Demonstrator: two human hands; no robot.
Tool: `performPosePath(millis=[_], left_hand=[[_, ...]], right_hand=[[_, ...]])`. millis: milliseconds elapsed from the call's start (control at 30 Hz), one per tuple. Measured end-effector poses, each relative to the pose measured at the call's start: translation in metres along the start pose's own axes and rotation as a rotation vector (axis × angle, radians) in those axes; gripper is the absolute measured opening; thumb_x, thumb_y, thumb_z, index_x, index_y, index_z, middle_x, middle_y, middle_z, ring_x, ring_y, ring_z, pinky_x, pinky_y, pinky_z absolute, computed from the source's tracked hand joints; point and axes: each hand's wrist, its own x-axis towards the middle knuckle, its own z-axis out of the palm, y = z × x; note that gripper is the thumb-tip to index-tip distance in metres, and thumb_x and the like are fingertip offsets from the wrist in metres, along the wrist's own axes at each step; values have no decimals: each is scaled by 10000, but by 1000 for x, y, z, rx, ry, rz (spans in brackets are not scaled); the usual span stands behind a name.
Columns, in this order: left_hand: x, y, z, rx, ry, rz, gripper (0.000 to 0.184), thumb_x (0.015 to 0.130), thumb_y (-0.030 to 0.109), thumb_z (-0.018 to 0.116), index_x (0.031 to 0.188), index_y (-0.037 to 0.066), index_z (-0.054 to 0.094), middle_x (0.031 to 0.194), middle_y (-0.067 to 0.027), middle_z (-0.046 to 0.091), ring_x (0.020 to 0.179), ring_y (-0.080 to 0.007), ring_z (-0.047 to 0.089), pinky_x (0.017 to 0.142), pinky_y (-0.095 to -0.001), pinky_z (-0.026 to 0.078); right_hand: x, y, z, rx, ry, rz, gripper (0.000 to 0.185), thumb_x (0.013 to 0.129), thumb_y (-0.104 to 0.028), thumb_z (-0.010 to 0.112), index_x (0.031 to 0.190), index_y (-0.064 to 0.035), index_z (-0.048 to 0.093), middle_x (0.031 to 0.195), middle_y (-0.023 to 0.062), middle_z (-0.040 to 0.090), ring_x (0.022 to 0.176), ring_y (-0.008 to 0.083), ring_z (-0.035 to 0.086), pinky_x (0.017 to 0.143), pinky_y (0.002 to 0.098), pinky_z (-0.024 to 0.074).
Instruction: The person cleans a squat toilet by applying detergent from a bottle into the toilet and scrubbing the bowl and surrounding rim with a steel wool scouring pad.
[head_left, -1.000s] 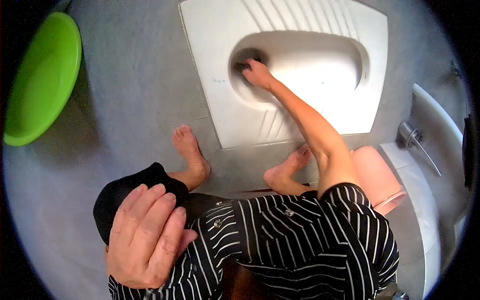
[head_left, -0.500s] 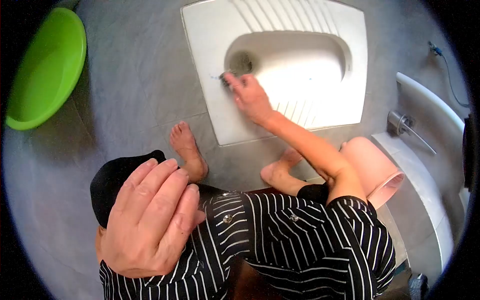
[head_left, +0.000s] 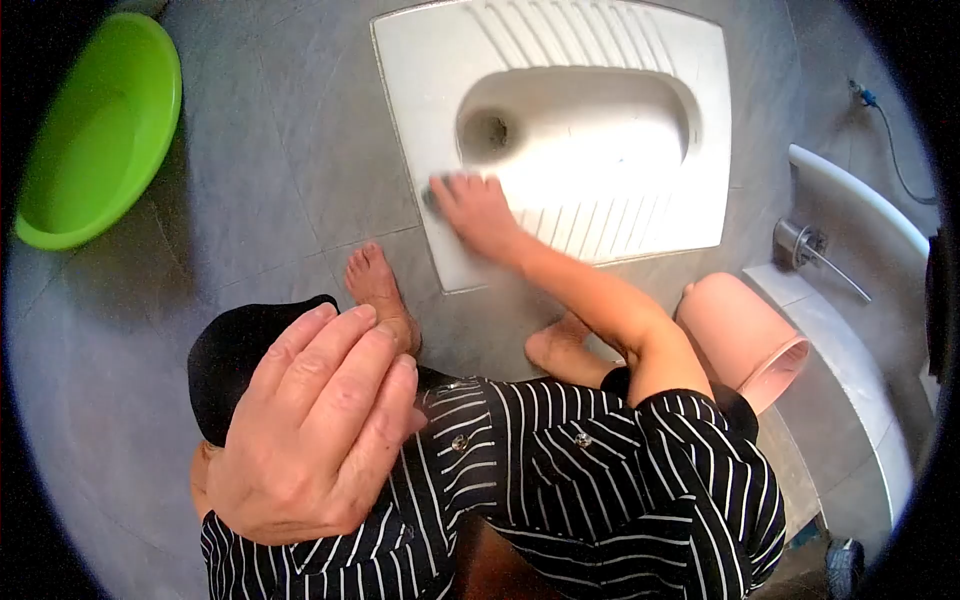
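A white squat toilet (head_left: 420,120) is set in the grey floor in front of me, with ridged foot areas along both long sides of its bowl. My right hand (head_left: 475,210) presses down on its near left rim, fingers curled over a small dark scrubber (head_left: 434,194). That scrubber is blurred and mostly covered by the fingers. Close to the camera, my left hand (head_left: 315,430) is held over my left knee with its back facing up. Its fingers are stretched out side by side, and nothing shows in them.
A green basin (head_left: 100,130) stands at the far left. On the right, a pink bucket (head_left: 735,325) lies on its side near a raised ledge. A metal fitting (head_left: 797,243) and a thin hose (head_left: 900,165) are by the right wall. My bare feet rest between me and the toilet.
My right hand has moved with the scrubber from beside the drain end of the bowl toward me, onto the near left rim. My left hand stays almost where it was.
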Motion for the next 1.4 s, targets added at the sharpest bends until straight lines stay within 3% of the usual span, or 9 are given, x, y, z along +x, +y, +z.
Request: performPosePath(millis=[167,367,467,700,833,967,1100,1233,1400], left_hand=[[-3,2,-5,-17,32,2,364,753,188,705,963,-92,604,987,-240,618,950,-402,623,829,-522,515],[0,16,-11,16,7,-39,357,750,173,702,974,-90,608,975,-238,623,955,-403,623,839,-529,512],[0,26,-17,40,-9,-76,384,729,178,710,999,-75,608,993,-230,623,977,-407,615,851,-539,502],[-6,28,-17,49,26,-86,384,738,205,706,970,-86,614,983,-239,626,966,-409,621,854,-538,500],[-4,27,-16,52,23,-91,386,741,204,705,977,-87,613,987,-243,625,967,-410,621,853,-540,498],[-2,22,-9,53,18,-76,403,735,185,710,1016,-83,602,1016,-244,620,980,-415,616,860,-540,492],[-7,20,-5,90,48,-90,415,722,169,715,1036,-77,600,1028,-247,617,992,-417,612,868,-545,486],[-10,25,-7,73,52,-93,415,719,183,715,1031,-70,607,1029,-240,620,998,-411,612,877,-532,488],[-8,28,-5,80,35,-93,411,721,184,715,1022,-75,609,1035,-238,617,995,-410,612,880,-524,488]], right_hand=[[-46,-19,7,60,-39,-129,402,797,-164,529,1172,-23,558,932,86,570,809,224,522,654,378,390],[101,27,-5,-23,235,83,409,747,-74,559,1155,-54,537,905,95,561,839,267,543,662,395,389],[114,33,-19,-79,229,86,379,746,-65,555,1125,-48,538,896,100,562,820,270,543,662,399,386],[-75,-33,0,100,-137,-287,387,819,-163,511,1163,0,582,927,98,580,848,230,537,702,384,396],[-52,-24,1,-8,10,-257,372,805,-183,531,1133,-20,600,882,76,573,805,216,525,653,363,383],[40,3,4,-77,264,-50,67,791,-160,519,826,-104,531,795,48,559,736,200,542,609,363,380],[13,-10,16,-49,206,-159,164,783,-168,526,896,-64,580,795,74,560,740,221,545,607,368,379],[-65,-41,11,75,29,-274,156,764,-174,540,830,-49,604,781,82,546,722,236,527,615,390,381],[31,-7,10,-69,241,-43,72,760,-143,538,797,-87,561,795,69,568,748,225,554,620,383,391]])
